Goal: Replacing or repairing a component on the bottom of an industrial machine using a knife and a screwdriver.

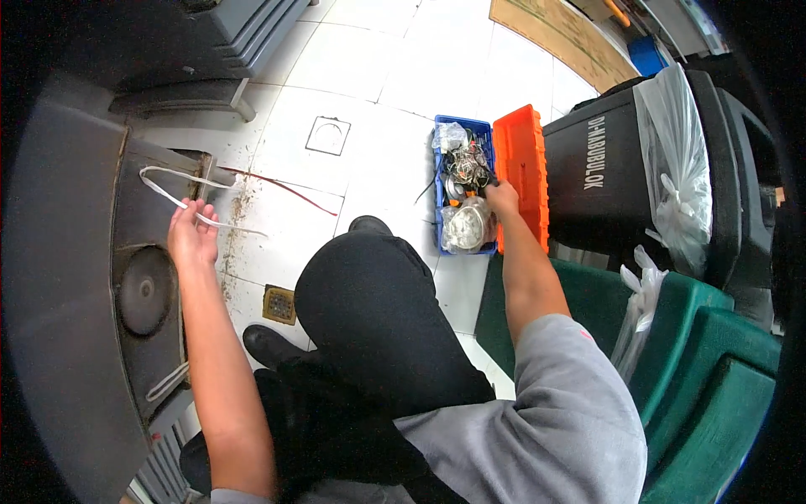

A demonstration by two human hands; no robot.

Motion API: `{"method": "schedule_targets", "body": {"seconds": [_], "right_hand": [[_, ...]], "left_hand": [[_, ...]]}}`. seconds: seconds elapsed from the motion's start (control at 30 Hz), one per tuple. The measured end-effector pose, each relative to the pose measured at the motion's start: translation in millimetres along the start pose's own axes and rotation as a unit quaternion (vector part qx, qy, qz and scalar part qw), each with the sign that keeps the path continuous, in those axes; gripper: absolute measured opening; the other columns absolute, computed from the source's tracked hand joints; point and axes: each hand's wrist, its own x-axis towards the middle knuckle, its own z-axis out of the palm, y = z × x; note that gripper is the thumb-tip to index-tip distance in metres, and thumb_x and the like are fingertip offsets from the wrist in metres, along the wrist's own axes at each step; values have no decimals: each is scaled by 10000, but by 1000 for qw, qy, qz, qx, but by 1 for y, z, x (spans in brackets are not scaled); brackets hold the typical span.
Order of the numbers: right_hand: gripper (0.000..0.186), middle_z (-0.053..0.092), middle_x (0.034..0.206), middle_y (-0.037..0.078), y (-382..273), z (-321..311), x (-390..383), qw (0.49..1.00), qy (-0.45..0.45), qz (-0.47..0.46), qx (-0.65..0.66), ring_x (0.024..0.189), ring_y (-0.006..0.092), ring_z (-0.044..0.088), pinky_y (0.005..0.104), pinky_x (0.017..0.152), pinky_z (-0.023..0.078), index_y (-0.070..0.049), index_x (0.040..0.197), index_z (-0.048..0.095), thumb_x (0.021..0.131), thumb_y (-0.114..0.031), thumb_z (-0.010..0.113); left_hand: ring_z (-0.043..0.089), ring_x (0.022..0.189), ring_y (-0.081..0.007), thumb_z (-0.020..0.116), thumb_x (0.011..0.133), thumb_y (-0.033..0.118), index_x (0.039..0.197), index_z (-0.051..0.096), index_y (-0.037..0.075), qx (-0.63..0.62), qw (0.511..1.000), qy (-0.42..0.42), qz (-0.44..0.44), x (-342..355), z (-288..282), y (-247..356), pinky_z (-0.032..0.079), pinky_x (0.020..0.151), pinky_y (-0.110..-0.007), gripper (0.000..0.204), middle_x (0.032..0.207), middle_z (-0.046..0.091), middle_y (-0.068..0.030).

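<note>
On the left, my left hand (pixel 195 238) has its fingers curled around a white flat cord (pixel 180 202), which loops out of the dark grey cabinet's open underside (pixel 155 218). A red-brown wire (pixel 290 191) runs from that cabinet onto the floor. Off to the right, my right hand (pixel 502 200) reaches into a blue toolbox (pixel 439 189) whose orange lid (pixel 522 160) is swung up. Its fingers are closed at a small dark item, too hidden to name. Tangled wires and metal parts (pixel 466 164) fill the box, with a clear plastic bag (pixel 468 228) at its near end.
Black bins (pixel 596 189) with tied clear bags (pixel 676 168) and a green bin (pixel 697 336) stand at right. A round dark disc (pixel 145 286) sits on the cabinet's underside. Dirt lies along the white tiles (pixel 378 168) beside it, near a floor drain (pixel 280 305).
</note>
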Motion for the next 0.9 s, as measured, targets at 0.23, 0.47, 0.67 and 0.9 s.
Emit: {"method": "schedule_targets", "body": {"seconds": [0.23, 0.47, 0.67, 0.9], "right_hand": [[213, 540, 808, 102, -10, -16, -85, 765, -16, 66, 641, 625, 210, 505, 389, 566, 453, -42, 1006, 526, 825, -139, 467], [344, 526, 841, 98, -38, -42, -138, 656, -163, -66, 734, 604, 172, 434, 294, 532, 360, -90, 1047, 503, 704, -70, 497], [383, 553, 886, 108, -73, -61, -156, 613, -260, -146, 732, 605, 164, 431, 293, 538, 350, -113, 1065, 521, 686, -61, 513], [415, 561, 859, 65, -103, -52, -168, 664, -270, -145, 682, 576, 129, 425, 270, 518, 356, -83, 1125, 547, 715, -37, 507]], "left_hand": [[617, 963, -227, 604, 977, 104, 1337, 507, 76, 4, 1000, 7, 18, 2, -20, 18, 507, 876, -405, 374, 1109, 630, -85], [625, 935, -221, 604, 972, 105, 1340, 510, 87, 8, 1000, -9, 16, 1, -1, 14, 508, 878, -411, 380, 1097, 640, -84], [636, 925, -228, 602, 972, 93, 1327, 525, 72, 9, 1000, -2, 26, -6, 0, 17, 524, 841, -403, 364, 1095, 651, -94], [636, 906, -236, 616, 949, 70, 1312, 521, 67, 4, 1000, 7, 29, -8, -8, 16, 528, 815, -401, 376, 1054, 662, -101]]}}
